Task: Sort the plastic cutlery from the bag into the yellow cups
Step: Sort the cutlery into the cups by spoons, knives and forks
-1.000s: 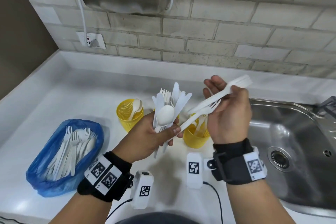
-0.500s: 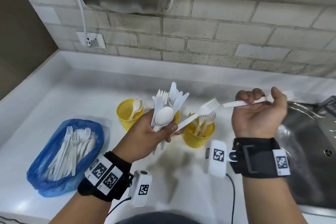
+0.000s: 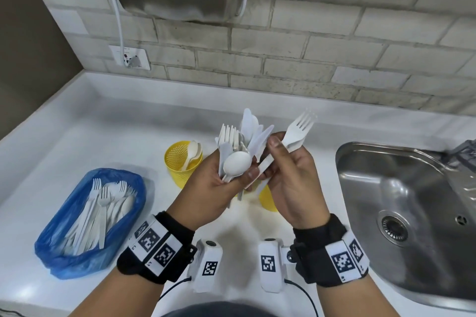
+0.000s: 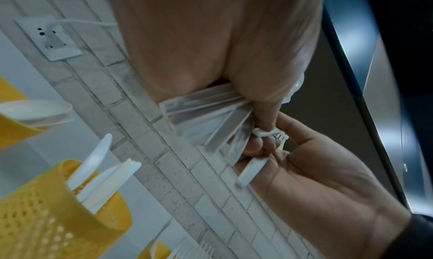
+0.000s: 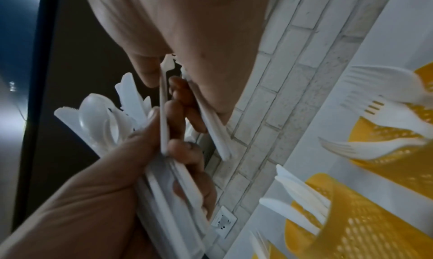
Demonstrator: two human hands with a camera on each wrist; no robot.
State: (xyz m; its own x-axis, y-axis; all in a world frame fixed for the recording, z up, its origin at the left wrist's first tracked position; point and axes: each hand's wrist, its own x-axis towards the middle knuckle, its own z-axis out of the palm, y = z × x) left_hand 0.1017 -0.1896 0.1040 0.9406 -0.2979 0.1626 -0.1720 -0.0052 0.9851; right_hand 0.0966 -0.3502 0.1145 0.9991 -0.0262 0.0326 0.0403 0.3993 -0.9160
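Left hand (image 3: 216, 183) and right hand (image 3: 291, 183) touching, both round cutlery (image 3: 239, 141).

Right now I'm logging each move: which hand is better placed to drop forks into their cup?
Probably the right hand: it pinches only forks, directly above the partly hidden yellow cup. The left hand grips the mixed bundle.

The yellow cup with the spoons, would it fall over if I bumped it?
Probably. The yellow cup looks like thin, holey plastic, so likely very light. It stands taller than wide, and the spoons lean over its rim, which may help tip it. It might also slide on the smooth counter.
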